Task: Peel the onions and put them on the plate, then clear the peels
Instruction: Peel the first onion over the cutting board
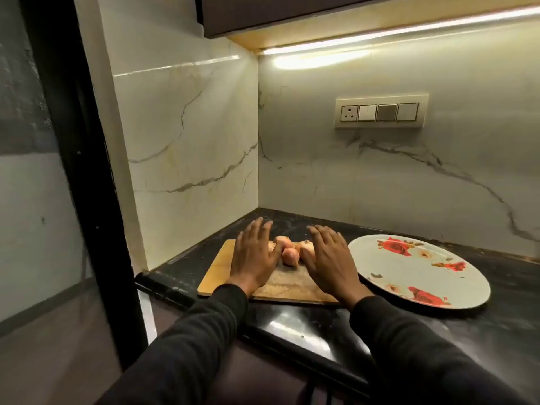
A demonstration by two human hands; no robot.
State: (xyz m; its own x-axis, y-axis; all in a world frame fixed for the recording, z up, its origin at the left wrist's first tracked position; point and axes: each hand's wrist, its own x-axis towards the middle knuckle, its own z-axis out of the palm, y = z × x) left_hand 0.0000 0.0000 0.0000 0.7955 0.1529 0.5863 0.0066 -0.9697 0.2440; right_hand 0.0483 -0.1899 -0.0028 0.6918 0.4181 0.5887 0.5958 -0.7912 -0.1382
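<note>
While both hands, left hand (253,256) and right hand (329,259), hover flat-fingered, gripping nothing, the onions (289,255), seemingly loose on the board (217,273), may roll off.

Head camera, looking forward and down, close over counter (321,320), seemingly corner-facing

The person is wearing long dark sleeves (204,340) reaching to both wrists; the left hand (254,258) and right hand (330,261) are showing bare, without gloves.
</note>
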